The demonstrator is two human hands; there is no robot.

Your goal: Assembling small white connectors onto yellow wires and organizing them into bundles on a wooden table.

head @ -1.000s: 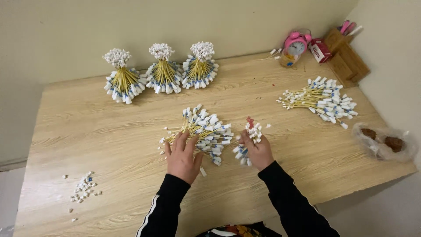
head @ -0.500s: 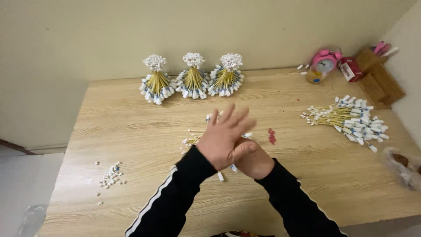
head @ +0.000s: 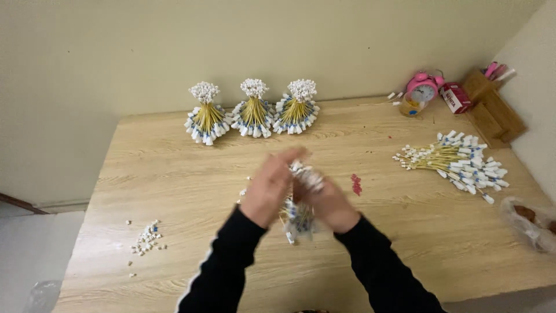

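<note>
We press the left hand and right hand together around a bundle above the surface; motion blur hides the fingers.

**Bundle of capped yellow sticks, gathered upright**

The bundle of yellow sticks stands roughly upright above the middle of the wooden bench, blurred by motion. White caps cluster at its top end, and white-and-blue tipped ends splay out at its lower end near the bench surface. The left hand and right hand press against its two sides.
</note>
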